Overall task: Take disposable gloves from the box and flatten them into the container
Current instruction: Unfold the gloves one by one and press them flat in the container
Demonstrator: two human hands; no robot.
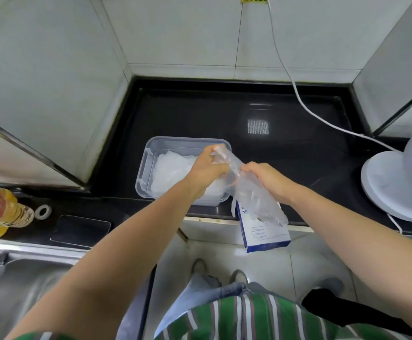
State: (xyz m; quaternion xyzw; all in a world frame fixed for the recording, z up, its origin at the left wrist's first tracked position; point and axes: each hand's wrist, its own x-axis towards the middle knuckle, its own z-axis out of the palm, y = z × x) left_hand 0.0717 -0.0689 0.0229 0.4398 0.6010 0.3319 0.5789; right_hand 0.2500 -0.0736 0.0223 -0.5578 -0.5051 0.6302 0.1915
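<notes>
Two hands, one glove between them, held in the air over the container's near right corner.

1. Left hand [208, 168]: fingers curled round the glove's upper end; fingertips hidden behind knuckles & film.
2. Right hand [266, 179]: closed on the glove's middle, pinching the film; fingertips not visible.
3. Glove [254, 200]: clear, crumpled. Lower end hangs in front of the box; its finger parts are hard to tell apart thru the film.
4. Container [148, 165]: clear plastic, rectangular, on the black counter [200, 114]. Near right corner covered by left wrist & glove.
5. Stack [170, 173]: whitish flattened gloves inside the container. Count can't be told; right part hidden under the left hand.
6. Box [264, 235]: white/blue w/ glove outline on its side, by the container's near right corner, overhanging the counter edge. Top & opening hidden by the glove; touching the container or not, can't tell.

Misc:
- Cable [298, 94]: white, from wall across counter toward fan.
- Fan [391, 187]: white, at right, cut off by frame edge.
- Bottle [1, 209]: orange, far left, cut off & blurred.
- Sink [28, 278]: bottom left, partly behind the left forearm.
</notes>
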